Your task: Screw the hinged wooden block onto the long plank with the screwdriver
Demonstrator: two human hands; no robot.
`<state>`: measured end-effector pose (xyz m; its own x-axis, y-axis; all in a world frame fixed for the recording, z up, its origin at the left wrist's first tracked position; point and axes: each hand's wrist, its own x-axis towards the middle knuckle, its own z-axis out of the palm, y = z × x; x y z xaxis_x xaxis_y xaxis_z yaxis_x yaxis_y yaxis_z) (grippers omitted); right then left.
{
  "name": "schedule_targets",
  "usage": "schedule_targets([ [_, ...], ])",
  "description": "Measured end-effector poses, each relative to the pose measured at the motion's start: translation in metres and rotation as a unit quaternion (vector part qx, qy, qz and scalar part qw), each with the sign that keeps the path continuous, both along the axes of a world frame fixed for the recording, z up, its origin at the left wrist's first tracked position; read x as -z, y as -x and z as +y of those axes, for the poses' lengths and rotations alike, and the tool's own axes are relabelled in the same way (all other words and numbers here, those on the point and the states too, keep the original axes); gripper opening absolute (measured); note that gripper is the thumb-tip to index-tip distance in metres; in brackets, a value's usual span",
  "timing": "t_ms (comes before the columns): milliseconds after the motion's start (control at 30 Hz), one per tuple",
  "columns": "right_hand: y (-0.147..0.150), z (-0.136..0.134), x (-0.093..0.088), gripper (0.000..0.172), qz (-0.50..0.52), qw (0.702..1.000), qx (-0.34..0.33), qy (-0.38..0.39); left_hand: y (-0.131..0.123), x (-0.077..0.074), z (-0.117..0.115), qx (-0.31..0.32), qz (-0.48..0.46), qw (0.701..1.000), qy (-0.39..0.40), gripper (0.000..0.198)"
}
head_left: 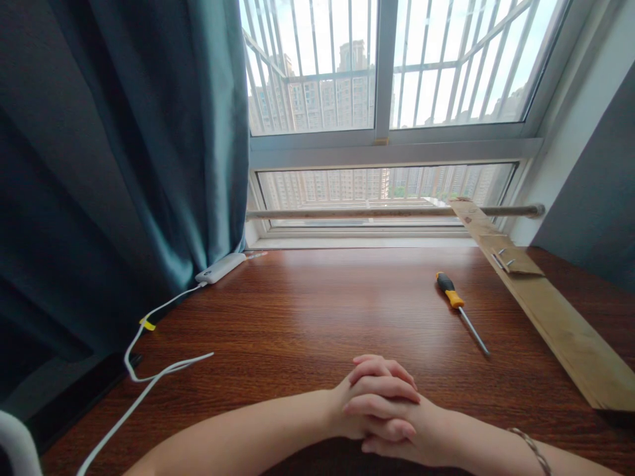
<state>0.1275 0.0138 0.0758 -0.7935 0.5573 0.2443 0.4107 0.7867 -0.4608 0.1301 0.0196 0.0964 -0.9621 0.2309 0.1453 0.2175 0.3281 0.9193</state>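
Observation:
My left hand [360, 406] and my right hand [411, 430] rest clasped together on the wooden table [297, 317] near its front edge, fingers interlaced, holding nothing. A bracelet [533, 446] circles my right wrist. A screwdriver [459, 309] with a black and yellow handle lies on the table beyond my hands, to the right, its shaft pointing toward me. A long wooden plank [550, 311] with a metal hinge [502, 259] on it runs diagonally along the table's right side.
A white power strip [221, 268] with white cables [149, 357] lies at the left by the teal curtain [124, 165]. A wooden rod [387, 212] spans the window sill. Barred windows [377, 66] face tall buildings.

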Motion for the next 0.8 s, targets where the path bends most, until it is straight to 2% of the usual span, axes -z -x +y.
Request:
schedule_targets([
  [267, 0.0001, 0.0004, 0.0013, 0.044, 0.005, 1.0, -0.003, -0.011, 0.0016, 0.0096, -0.002, 0.013, 0.012, 1.0, 0.008, 0.038],
  [433, -0.0001, 0.0003, 0.002, 0.046, 0.015, 1.0, 0.003, -0.001, 0.0003, 0.0062, -0.0024, 0.029, 0.001, 1.0, 0.007, 0.039],
  [600, -0.0005, 0.0002, 0.0019, 0.046, 0.007, 1.0, 0.001, 0.003, -0.0018, 0.0012, -0.0007, -0.006, 0.02, 1.0, 0.011, 0.037],
  [800, -0.0004, 0.001, 0.0084, 0.047, 0.031, 0.999, 0.003, -0.01, -0.0023, -0.0002, -0.0015, 0.014, 0.007, 1.0, 0.008, 0.043],
])
